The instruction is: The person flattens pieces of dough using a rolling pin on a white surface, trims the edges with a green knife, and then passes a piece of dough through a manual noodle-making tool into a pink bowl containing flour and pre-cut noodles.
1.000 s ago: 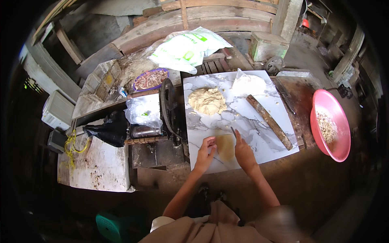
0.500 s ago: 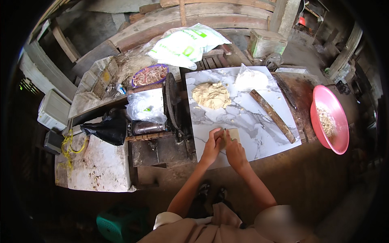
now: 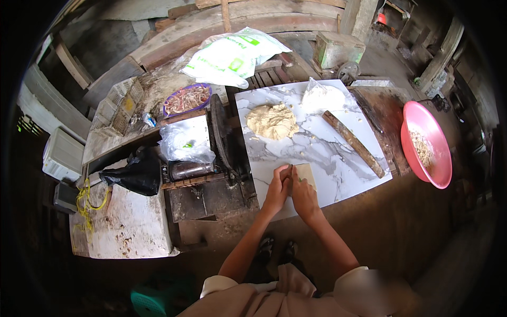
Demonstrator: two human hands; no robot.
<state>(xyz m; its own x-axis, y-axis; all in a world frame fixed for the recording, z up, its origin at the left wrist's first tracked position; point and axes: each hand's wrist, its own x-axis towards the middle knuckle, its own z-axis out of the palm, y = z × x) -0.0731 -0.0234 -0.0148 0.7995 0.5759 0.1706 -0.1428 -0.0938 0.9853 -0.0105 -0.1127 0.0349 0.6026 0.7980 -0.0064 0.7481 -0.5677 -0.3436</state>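
Note:
At the near edge of a marble-patterned board [image 3: 274, 154], my two hands are side by side over a flat, pale piece of dough [image 3: 306, 171]. My right hand [image 3: 304, 198] is closed around a slim dark tool that looks like a knife, its handle mostly hidden by the fingers. Bent fingers of my left hand [image 3: 275, 194] press together beside the blade, at the dough's left side; what lies under them is hidden. Farther back sit a lumpy mound of dough [image 3: 272, 122], a clear bag of white powder [image 3: 321, 98] and a wooden rolling stick [image 3: 353, 142].
Right of the board stands a pink basin [image 3: 441, 142] with pale strips inside. On the left are a machine with a large wheel [image 3: 219, 132], a purple-rimmed basket [image 3: 187, 99] of strips, a black bag [image 3: 134, 171] and a white sack [image 3: 237, 55]. A green stool [image 3: 148, 301] stands low left.
The view has shifted slightly, so the board and surroundings sit a little differently. Both hands stay close together at the flat dough, with a little more of it showing beside the right hand.

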